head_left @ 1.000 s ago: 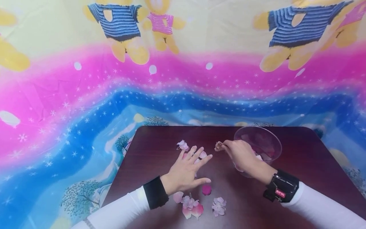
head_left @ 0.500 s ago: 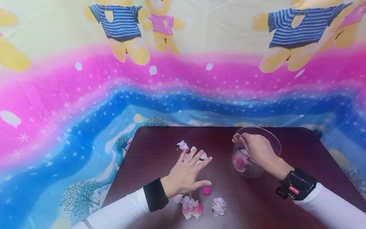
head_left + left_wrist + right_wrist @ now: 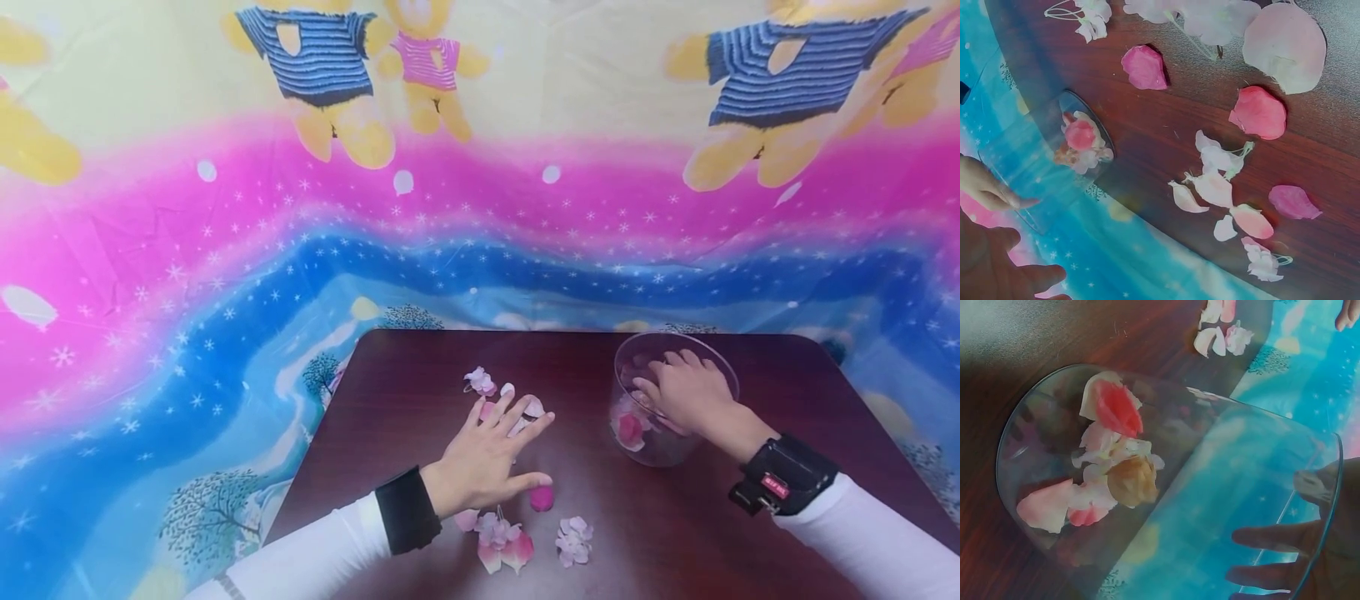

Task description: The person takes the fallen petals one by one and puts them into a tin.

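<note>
No legible text anywhere. A small red label [image 3: 772,486] sat on the black wrist strap [image 3: 783,475] of the right arm, with pale marks too small and blurred to read. Backdrop cloth [image 3: 480,208] carried pictures only: bears, stars, trees.

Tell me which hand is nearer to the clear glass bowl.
Right. The right hand is over the glass bowl, fingers spread above its opening, with petals inside. The left hand rests flat on the table among loose petals, well to the bowl's left.
</note>
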### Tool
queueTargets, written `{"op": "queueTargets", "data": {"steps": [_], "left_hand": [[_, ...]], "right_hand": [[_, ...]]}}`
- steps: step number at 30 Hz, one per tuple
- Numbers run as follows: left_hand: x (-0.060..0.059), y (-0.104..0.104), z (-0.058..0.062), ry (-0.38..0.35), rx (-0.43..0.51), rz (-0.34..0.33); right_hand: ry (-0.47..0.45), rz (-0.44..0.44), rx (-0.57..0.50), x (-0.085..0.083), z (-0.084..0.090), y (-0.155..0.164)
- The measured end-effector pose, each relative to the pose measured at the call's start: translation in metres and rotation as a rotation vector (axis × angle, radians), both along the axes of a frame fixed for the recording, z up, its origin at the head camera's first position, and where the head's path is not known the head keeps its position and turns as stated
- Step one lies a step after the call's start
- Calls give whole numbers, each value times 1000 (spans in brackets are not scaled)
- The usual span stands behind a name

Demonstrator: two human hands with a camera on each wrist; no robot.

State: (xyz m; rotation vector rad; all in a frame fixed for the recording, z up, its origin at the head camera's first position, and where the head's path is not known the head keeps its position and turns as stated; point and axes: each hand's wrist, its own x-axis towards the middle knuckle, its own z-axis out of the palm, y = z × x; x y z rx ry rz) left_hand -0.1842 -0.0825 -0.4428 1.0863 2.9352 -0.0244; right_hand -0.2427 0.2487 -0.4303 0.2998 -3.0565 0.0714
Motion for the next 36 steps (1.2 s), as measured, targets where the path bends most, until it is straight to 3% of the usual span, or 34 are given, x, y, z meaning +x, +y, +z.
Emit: {"op": "queueTargets", "data": {"steps": [6,11,18,22,36], "left_hand": [[-1,-1,-2,10,4,-1],[-6,-4,0,7,24,15],[-24,-18,4,36,62,82],[-31,-26,5,38,86,103],[-37,-52,2,36,134,176]], "right_hand": [[-15,-4,-15,-2,5,1],[49,21,-65,2,10,-4],[171,100,-134,14,11,-25],[198,168,-140,22,4,-41],[197,308,-149,46,-36,-84]]}}
